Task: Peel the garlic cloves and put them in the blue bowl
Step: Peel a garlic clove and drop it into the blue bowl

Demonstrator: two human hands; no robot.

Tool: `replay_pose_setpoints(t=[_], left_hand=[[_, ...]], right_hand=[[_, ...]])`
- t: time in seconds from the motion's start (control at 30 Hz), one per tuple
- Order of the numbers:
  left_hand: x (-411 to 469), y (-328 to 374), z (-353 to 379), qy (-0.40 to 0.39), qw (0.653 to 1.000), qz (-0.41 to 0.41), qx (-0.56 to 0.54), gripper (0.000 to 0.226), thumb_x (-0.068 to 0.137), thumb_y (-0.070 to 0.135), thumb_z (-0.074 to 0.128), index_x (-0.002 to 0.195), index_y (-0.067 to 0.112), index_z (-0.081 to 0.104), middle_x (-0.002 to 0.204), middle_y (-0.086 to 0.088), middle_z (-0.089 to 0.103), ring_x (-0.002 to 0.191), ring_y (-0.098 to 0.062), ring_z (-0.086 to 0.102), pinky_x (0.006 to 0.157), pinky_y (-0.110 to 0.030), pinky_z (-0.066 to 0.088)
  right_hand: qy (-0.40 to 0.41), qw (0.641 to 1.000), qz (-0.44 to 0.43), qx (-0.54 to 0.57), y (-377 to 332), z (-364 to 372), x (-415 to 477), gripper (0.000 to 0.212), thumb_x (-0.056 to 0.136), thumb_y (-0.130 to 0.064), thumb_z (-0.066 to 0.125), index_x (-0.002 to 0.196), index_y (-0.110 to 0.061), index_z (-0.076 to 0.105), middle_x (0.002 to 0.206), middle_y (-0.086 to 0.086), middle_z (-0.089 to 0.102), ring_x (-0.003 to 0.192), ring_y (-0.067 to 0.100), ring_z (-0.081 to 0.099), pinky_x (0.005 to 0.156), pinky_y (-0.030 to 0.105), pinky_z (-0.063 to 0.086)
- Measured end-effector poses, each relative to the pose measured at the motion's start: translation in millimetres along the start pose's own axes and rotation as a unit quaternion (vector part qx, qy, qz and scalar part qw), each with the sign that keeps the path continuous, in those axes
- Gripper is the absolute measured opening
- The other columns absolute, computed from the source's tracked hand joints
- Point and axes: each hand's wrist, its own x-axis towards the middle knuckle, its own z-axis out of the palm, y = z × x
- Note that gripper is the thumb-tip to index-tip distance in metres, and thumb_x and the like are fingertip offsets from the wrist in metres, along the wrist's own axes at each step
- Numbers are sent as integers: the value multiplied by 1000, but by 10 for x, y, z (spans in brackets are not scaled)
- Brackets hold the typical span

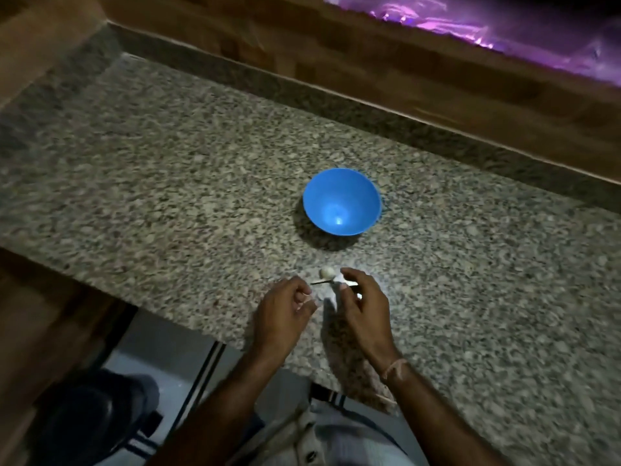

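The blue bowl (342, 200) stands upright on the granite counter (168, 163), and I see nothing inside it. A small pale garlic clove (326, 272) lies on the counter just in front of the bowl. My right hand (364, 306) is right of the clove. Its thumb and fingers curl round a white garlic piece (338, 286) with a thin stalk (319, 282) sticking out to the left. My left hand (285, 312) hovers close beside it with its fingers curled. The blur hides whether they hold anything.
The counter's front edge (161, 307) runs diagonally under my wrists, with the floor and a dark shoe (90, 418) below. A raised granite lip and a wooden wall (336, 55) close off the back. Purple-lit plastic (504, 25) shows at the top right.
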Motion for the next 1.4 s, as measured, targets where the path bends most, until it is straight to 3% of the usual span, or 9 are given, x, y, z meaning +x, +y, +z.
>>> replay_pose_setpoints(t=[0.17,0.33,0.47,0.6,0.83,1.0,1.13,1.27,1.4], left_hand=[[155,-48,305,-26,994,66,78,24,92,26,75,114,28,65,103,10,59,88,-9,61,72,-35,55],[284,-112,268,-63,990,100,82,15,95,15,71,90,25,61,89,10,59,79,-2,58,65,-32,53],[367,18,167,-76,992,93,47,22,98,20,68,82,29,55,85,12,58,78,-5,59,68,-44,55],[693,580,-42,-8,990,134,-52,12,101,23,65,89,25,63,89,13,67,84,-4,67,67,-33,58],[1500,837,-54,6,980,145,132,24,93,35,77,112,23,69,98,7,66,85,-19,66,65,-30,40],[775,652,-134,44,976,199,73,14,100,41,65,106,29,61,96,15,57,84,-11,59,60,-33,46],[430,263,186,-40,985,153,63,37,98,44,66,134,35,59,119,11,51,106,-13,56,75,-36,54],[539,120,411,-42,993,113,5,19,98,21,71,116,25,73,110,5,60,97,-15,63,80,-44,57],[464,239,396,-112,935,-111,-318,18,100,18,68,115,23,76,115,-3,78,111,-26,72,96,-45,59]], right_hand=[[28,992,-8,-126,291,-119,324,33,97,-16,63,130,-16,67,127,4,64,117,24,62,100,40,50],[11,973,-34,-228,303,-61,451,41,89,-10,73,129,-16,66,131,8,53,114,28,43,89,36,43],[17,974,-28,-226,280,-32,442,45,90,-9,73,133,-18,64,136,5,49,118,26,41,91,36,46],[20,973,-13,-229,240,-38,454,47,88,-11,74,132,-22,63,135,0,48,119,24,41,88,37,49],[17,978,-17,-207,227,-65,453,44,90,-14,75,131,-22,64,133,0,48,117,25,43,83,41,52],[12,993,-9,-116,274,-143,440,39,91,-15,75,129,-19,68,128,-1,54,119,22,51,94,43,54],[9,999,-1,-37,303,-171,371,38,90,-20,72,128,-18,70,122,-1,60,113,20,62,95,44,58],[-3,1000,15,16,301,-191,282,38,89,-7,78,126,-13,73,120,0,67,112,11,66,100,36,56],[-52,981,115,149,196,-254,199,36,93,-9,75,127,-18,73,118,-2,77,111,13,72,101,42,58]])
